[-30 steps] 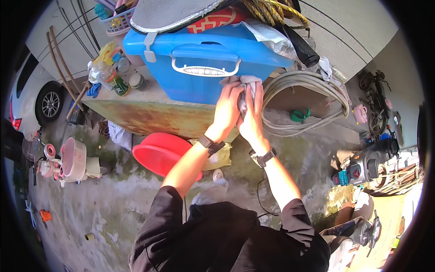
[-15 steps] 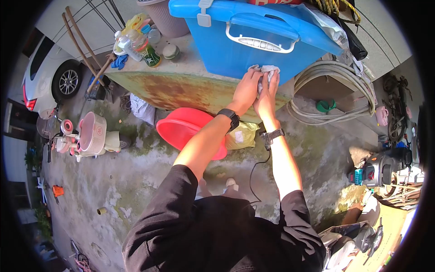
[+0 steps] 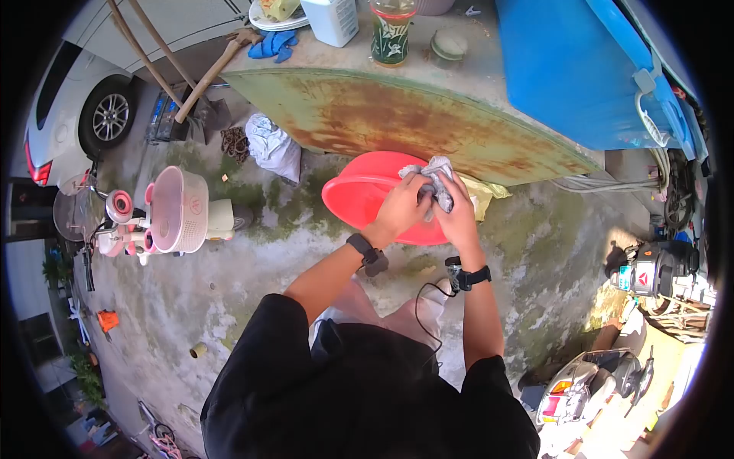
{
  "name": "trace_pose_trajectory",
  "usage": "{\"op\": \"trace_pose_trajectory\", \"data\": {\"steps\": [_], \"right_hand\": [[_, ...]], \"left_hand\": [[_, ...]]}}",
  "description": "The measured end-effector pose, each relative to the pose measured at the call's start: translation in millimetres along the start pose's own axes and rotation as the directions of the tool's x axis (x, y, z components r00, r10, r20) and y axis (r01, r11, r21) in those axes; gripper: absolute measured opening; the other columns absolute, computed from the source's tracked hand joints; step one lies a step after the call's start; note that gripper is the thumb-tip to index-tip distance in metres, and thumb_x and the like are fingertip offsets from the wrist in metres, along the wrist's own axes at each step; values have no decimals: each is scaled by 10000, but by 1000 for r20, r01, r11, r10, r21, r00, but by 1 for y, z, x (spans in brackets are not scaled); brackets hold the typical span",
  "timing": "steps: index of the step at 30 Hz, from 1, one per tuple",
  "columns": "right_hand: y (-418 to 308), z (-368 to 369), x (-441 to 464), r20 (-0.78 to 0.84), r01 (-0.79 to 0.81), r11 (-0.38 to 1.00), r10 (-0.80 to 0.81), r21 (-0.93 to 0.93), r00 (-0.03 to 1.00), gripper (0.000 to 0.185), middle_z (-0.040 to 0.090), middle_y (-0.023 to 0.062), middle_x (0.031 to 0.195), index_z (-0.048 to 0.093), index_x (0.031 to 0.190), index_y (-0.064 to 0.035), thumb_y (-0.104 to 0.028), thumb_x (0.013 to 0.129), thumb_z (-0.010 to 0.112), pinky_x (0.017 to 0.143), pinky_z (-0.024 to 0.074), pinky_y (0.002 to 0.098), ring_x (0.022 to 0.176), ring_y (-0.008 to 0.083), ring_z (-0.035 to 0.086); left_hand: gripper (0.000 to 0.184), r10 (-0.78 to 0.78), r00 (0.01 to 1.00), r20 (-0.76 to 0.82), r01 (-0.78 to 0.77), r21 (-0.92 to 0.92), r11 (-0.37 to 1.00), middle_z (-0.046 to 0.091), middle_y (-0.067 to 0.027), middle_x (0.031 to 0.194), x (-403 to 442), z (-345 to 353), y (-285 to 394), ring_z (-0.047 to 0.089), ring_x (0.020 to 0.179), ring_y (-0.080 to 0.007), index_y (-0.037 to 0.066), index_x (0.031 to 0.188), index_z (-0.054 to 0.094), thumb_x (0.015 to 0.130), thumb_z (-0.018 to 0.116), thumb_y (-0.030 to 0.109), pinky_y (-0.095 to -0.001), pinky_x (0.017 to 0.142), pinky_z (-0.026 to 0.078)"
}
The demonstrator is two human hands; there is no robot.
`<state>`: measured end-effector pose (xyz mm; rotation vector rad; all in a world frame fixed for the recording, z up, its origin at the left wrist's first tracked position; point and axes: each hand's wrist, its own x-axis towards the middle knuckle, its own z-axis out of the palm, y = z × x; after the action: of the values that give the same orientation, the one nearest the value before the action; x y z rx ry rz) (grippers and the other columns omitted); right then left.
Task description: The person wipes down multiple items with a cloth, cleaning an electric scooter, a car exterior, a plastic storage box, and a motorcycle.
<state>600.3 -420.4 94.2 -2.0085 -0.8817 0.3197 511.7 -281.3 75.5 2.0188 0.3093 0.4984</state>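
A crumpled greyish-white cloth (image 3: 439, 170) is bunched between my two hands, above the right side of a red plastic basin (image 3: 353, 200) on the ground. My left hand (image 3: 403, 203) is closed on the cloth's left side, fingers curled. My right hand (image 3: 457, 212) grips it from the right. Parts of the basin's inside are hidden behind my hands. Against the basin's right side lies a yellow bag (image 3: 486, 196), partly covered by my right hand.
A rusty green counter (image 3: 367, 111) stands just ahead, bearing a blue storage box (image 3: 562, 73), a green-labelled bottle (image 3: 391, 34) and a small jar (image 3: 449, 47). On the left are a pink scooter (image 3: 172, 210) and a white car (image 3: 76, 107). Scooter parts (image 3: 573, 390) lie at lower right.
Both hands have come down with the cloth from the blue box's front to over the red basin. The view has shifted left, so the box now sits farther right.
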Motion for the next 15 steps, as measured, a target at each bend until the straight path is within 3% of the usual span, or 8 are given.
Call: {"op": "trace_pose_trajectory", "data": {"steps": [2, 5, 8, 11, 12, 15], "right_hand": [[-25, 44, -31, 48, -74, 996, 77, -51, 996, 580, 504, 203, 1467, 573, 1386, -57, -54, 819, 692, 1107, 427, 397, 1347, 372, 498], [-42, 103, -76, 143, -156, 988, 153, 11, 978, 597, 512, 208, 1453, 570, 1387, -59, -114, 813, 725, 1101, 433, 414, 1339, 380, 500], [-88, 142, -114, 279, -206, 969, 238, -137, 930, 681, 482, 197, 1485, 530, 1429, -79, -173, 797, 767, 1094, 440, 421, 1351, 374, 488], [-111, 179, -157, 349, -117, 982, 162, -146, 923, 775, 435, 189, 1528, 478, 1472, -91, -215, 778, 800, 1102, 436, 423, 1371, 364, 467], [-114, 190, -170, 381, -85, 984, 141, -159, 914, 904, 371, 188, 1569, 398, 1522, -84, -208, 742, 837, 1117, 423, 431, 1401, 372, 426], [-130, 219, -217, 297, -19, 996, 46, -93, 954, 1003, 339, 199, 1582, 336, 1548, -58, -185, 705, 865, 1133, 408, 439, 1420, 386, 395]], "left_hand": [[311, -96, 993, 72, 100, -60, 993, 621, -169, 1069, -47, -35, -20, 686, 902, -338, 13, 1155, 591, 855, 672, 30, -412, 763, 569], [344, -109, 982, 151, 114, -21, 993, 623, -175, 1087, -113, -80, -43, 691, 902, -337, 12, 1179, 575, 848, 669, 25, -414, 762, 572], [316, -134, 971, 198, 144, -39, 989, 632, -179, 1079, -170, -121, -65, 697, 884, -313, 15, 1185, 572, 890, 669, 69, -397, 753, 567], [287, -294, 899, 324, 347, -119, 930, 652, -181, 1055, -213, -158, -83, 701, 882, -281, 15, 1176, 573, 934, 669, 135, -381, 749, 557], [291, -279, 893, 354, 343, -132, 930, 676, -173, 1025, -222, -173, -79, 699, 891, -252, 8, 1160, 575, 956, 676, 189, -373, 760, 549], [373, -202, 865, 460, 298, -146, 943, 685, -163, 1015, -254, -196, -84, 692, 908, -249, 0, 1192, 551, 926, 714, 204, -376, 796, 548]]}}
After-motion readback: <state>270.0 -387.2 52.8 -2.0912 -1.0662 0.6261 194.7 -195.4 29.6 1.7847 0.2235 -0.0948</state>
